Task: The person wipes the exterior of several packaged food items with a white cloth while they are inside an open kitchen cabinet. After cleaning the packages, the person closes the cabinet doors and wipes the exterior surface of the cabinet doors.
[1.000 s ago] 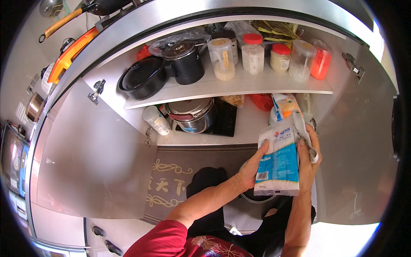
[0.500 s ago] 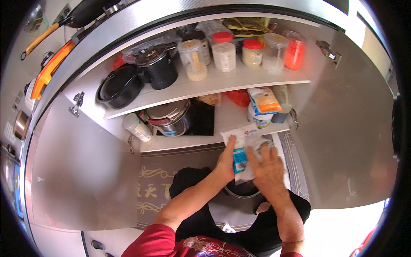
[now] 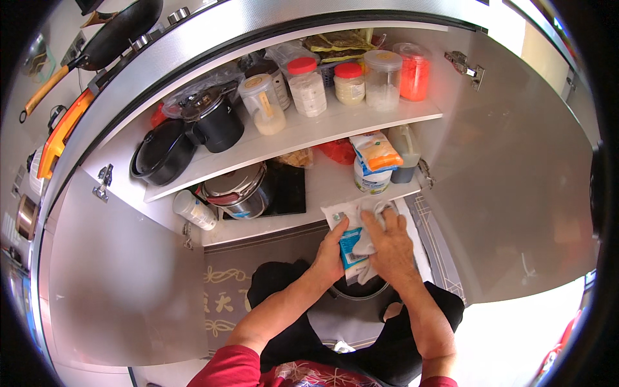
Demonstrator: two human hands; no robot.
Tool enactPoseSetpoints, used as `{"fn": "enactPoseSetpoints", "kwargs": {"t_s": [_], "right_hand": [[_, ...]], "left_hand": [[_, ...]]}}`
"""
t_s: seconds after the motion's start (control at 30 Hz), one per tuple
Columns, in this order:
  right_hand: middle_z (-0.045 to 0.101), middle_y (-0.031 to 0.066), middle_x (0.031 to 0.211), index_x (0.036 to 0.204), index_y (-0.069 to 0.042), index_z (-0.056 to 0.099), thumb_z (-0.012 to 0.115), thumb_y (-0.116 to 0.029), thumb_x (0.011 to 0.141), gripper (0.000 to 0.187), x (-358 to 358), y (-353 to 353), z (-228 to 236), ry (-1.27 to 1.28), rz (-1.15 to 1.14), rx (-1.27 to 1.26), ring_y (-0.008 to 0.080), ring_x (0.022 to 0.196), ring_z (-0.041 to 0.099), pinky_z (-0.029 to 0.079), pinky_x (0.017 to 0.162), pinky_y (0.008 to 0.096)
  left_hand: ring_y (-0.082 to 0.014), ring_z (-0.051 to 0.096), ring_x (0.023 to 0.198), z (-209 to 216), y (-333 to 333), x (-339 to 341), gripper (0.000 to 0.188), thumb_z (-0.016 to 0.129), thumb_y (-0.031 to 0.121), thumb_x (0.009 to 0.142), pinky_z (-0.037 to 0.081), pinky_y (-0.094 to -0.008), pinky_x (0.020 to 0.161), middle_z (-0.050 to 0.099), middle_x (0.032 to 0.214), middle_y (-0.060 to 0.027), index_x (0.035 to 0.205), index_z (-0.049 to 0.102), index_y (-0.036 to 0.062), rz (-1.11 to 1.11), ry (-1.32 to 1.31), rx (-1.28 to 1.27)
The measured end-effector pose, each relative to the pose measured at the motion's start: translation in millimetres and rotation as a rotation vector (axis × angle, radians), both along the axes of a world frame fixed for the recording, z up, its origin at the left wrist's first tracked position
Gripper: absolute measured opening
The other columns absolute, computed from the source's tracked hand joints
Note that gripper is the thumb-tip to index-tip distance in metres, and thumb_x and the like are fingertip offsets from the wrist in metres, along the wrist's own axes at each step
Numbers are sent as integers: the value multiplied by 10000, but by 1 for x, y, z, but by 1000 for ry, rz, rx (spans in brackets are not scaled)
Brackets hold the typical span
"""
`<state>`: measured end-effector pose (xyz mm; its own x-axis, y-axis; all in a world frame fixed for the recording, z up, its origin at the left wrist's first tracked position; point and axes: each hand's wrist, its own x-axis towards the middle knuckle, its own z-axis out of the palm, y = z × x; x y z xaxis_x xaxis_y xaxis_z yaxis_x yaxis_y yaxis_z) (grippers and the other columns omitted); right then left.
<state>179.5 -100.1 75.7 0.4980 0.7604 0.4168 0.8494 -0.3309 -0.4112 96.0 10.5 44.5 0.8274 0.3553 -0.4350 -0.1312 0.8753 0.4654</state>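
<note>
My left hand (image 3: pixel 330 257) is closed on the left side of a white and blue plastic packet (image 3: pixel 350 241), which it holds up in front of the cabinet's lower shelf. A crumpled whitish cloth (image 3: pixel 366 245) lies against the packet's face, with my right hand (image 3: pixel 394 253) closed over it. Below the packet, between my legs, is a dark round vessel (image 3: pixel 362 295), partly hidden by the packet and hands. What is inside the packet cannot be seen.
On the upper shelf (image 3: pixel 335 131) stand black pots (image 3: pixel 164 153) and several jars (image 3: pixel 308 90). The lower shelf holds a steel pressure cooker (image 3: pixel 240 190), a white canister (image 3: pixel 195 209), and a white tub (image 3: pixel 372 177) under an orange packet (image 3: pixel 377 153). Open cabinet doors (image 3: pixel 516 174) flank both sides.
My right hand and the cloth have shifted over the packet's face, and the cloth shows more clearly. My left hand keeps its hold. The whole view has turned slightly.
</note>
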Motion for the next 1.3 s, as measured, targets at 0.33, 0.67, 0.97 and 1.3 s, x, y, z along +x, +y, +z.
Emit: {"fn": "enactPoseSetpoints", "kwargs": {"t_s": [0.33, 0.67, 0.97, 1.3], "right_hand": [[459, 108, 1203, 1265, -233, 519, 655, 10, 673, 655, -17, -21, 2, 331, 411, -387, 333, 1080, 489, 483, 851, 418], [489, 153, 1184, 1192, -203, 537, 681, -79, 687, 540, -3, -47, 21, 257, 514, -432, 365, 1001, 542, 527, 774, 449], [521, 163, 1084, 1101, -134, 576, 641, -89, 729, 380, -8, -45, 0, 193, 534, -399, 366, 953, 556, 538, 708, 429], [511, 155, 1142, 1166, -171, 563, 665, -91, 713, 471, -10, -43, -12, 208, 511, -461, 371, 988, 538, 539, 732, 437]], "left_hand": [[-335, 620, 953, -71, 41, -16, 330, 567, 45, 832, 512, -466, 870, 612, 1066, -177, 1156, 528, -6, 105, 269, 61], [-369, 570, 1071, -94, 72, -39, 392, 552, 81, 869, 451, -567, 932, 565, 1192, -175, 1253, 478, 47, -36, 513, 4], [-358, 595, 1025, -64, 82, 58, 334, 595, 121, 876, 476, -583, 895, 592, 1140, -162, 1196, 512, 75, -128, 336, 26], [-309, 622, 941, -57, 116, 221, 295, 629, 54, 858, 531, -525, 817, 606, 1095, -137, 1138, 547, 13, 168, 155, 227]]}}
